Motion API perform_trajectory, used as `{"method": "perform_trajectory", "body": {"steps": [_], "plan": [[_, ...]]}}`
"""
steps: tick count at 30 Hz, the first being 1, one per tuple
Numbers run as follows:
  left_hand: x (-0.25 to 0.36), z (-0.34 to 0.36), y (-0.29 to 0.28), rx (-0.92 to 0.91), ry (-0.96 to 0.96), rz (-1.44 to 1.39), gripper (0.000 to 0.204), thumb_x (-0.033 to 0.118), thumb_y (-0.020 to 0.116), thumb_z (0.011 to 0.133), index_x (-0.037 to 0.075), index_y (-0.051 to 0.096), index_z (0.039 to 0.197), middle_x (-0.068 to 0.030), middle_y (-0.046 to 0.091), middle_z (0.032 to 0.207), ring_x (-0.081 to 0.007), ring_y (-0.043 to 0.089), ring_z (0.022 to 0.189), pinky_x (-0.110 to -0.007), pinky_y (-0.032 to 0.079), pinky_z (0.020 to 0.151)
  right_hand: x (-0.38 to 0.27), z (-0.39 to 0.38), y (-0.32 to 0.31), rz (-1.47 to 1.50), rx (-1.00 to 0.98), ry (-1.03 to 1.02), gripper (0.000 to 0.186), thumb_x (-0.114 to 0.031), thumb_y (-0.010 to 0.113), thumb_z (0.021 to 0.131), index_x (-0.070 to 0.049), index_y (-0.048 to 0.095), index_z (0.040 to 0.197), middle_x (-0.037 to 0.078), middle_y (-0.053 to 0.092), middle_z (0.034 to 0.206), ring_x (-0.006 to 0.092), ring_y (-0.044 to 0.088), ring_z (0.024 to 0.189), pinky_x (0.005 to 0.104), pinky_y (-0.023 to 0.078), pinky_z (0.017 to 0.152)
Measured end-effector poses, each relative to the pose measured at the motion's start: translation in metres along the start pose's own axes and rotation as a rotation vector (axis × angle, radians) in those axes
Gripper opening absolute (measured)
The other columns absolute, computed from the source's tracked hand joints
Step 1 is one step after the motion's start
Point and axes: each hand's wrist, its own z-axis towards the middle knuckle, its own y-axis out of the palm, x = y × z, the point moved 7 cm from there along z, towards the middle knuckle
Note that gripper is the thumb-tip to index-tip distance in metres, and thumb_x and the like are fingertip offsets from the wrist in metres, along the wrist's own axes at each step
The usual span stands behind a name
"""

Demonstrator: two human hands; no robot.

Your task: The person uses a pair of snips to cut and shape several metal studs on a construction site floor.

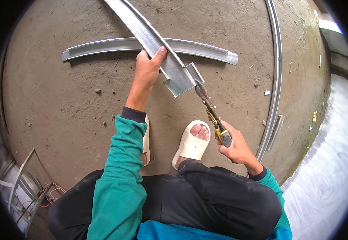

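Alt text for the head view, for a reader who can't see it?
A person's left hand holds a silver metal channel with flaps at its near end, while the right hand holds snips at that end. Below it, a second channel lies crosswise on the brown floor; a longer strip lies to the right.

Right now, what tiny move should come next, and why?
Perhaps line up the aviation snips with the base of the right flap: the blades sit beside that corner, the left fingers hold the metal channel, and the right fingers grip the handles. Whether the blades are open is unclear.
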Motion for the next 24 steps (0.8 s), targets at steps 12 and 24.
{"method": "perform_trajectory", "body": {"steps": [12, 24], "plan": [[0.001, 0.0, 0.0, -0.005, 0.0, -0.002, 0.036, 0.025, 0.066, 0.095, -0.007, 0.061, 0.112, -0.0092, 0.066, 0.101, -0.013, 0.059, 0.089, -0.028, 0.048, 0.082, -0.003, 0.0, -0.005, -0.061, 0.032, -0.031, 0.077, -0.008, 0.059, 0.063, -0.002, 0.043, 0.138, 0.017, 0.061, 0.093, 0.0235, 0.055, 0.07, 0.0309, 0.048, 0.07], [0.001, 0.0, 0.002, -0.022, -0.002, -0.006, 0.034, 0.024, 0.066, 0.095, -0.006, 0.061, 0.11, -0.0096, 0.067, 0.101, -0.0134, 0.06, 0.089, -0.028, 0.049, 0.081, -0.007, 0.003, -0.004, -0.002, -0.028, -0.008, 0.08, -0.007, 0.059, 0.063, 0.0, 0.04, 0.14, 0.021, 0.061, 0.118, 0.033, 0.061, 0.108, 0.0359, 0.045, 0.095]]}}
